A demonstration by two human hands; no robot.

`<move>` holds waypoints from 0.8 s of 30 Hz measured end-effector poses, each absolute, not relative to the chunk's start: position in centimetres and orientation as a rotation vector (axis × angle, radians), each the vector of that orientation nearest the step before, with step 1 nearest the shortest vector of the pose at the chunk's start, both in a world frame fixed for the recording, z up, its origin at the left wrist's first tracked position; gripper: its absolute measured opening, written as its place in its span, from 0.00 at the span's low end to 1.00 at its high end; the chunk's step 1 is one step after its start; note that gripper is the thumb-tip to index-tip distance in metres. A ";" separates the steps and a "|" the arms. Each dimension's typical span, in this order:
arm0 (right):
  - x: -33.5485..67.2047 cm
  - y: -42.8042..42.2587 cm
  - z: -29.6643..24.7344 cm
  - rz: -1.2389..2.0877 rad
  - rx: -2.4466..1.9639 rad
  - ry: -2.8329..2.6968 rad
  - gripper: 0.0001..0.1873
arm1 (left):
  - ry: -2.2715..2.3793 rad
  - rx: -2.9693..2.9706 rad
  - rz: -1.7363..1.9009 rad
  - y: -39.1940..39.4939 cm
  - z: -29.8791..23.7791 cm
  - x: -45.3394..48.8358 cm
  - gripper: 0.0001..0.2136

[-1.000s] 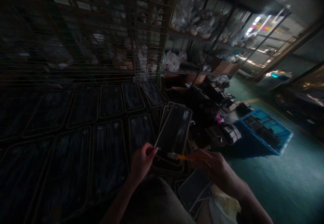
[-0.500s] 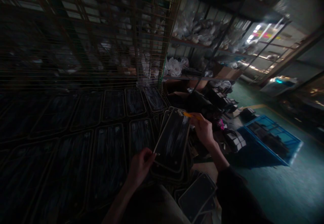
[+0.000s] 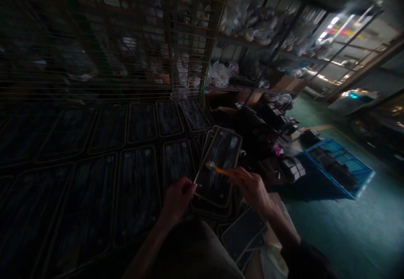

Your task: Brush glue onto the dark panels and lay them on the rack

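My left hand (image 3: pixel 177 199) pinches the near left edge of a dark rectangular panel (image 3: pixel 224 155) with a pale rim, holding it tilted up over a stack of like panels. My right hand (image 3: pixel 252 188) is closed round a small brush with an orange handle (image 3: pixel 224 171). The brush's pale bristles touch the panel's face at about its middle left. White streaks show on the panel's surface.
Rows of the same dark panels (image 3: pixel 139 182) lie flat to the left under a wire rack (image 3: pixel 126 39). More panels (image 3: pixel 241 232) are stacked by my knee. A blue crate (image 3: pixel 337 167) stands on the green floor at right, with cluttered shelves (image 3: pixel 259 43) behind.
My right hand swept the brush from the panel's near end up to its far top corner, then back down to its middle. My left hand kept its hold on the panel.
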State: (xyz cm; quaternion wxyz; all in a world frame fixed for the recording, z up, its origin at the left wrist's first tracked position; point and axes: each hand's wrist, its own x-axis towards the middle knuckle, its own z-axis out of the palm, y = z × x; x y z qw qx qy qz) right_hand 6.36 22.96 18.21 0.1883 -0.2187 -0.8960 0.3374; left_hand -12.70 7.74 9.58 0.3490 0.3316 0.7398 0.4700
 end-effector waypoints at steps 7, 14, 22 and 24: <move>8.0 21.4 17.4 1.576 -0.820 -2.129 0.18 | 1.891 0.906 1.188 7.4 9.8 -13.0 0.12; 6.3 29.7 17.2 0.982 -0.969 -1.949 0.23 | 1.865 1.047 1.272 7.4 9.8 -13.2 0.10; 4.3 31.8 16.2 0.570 -0.801 -2.330 0.17 | 1.918 0.992 1.321 7.1 9.5 -12.8 0.11; 5.1 29.9 16.2 0.617 -0.779 -2.410 0.15 | 1.943 0.979 1.333 7.1 9.4 -12.5 0.11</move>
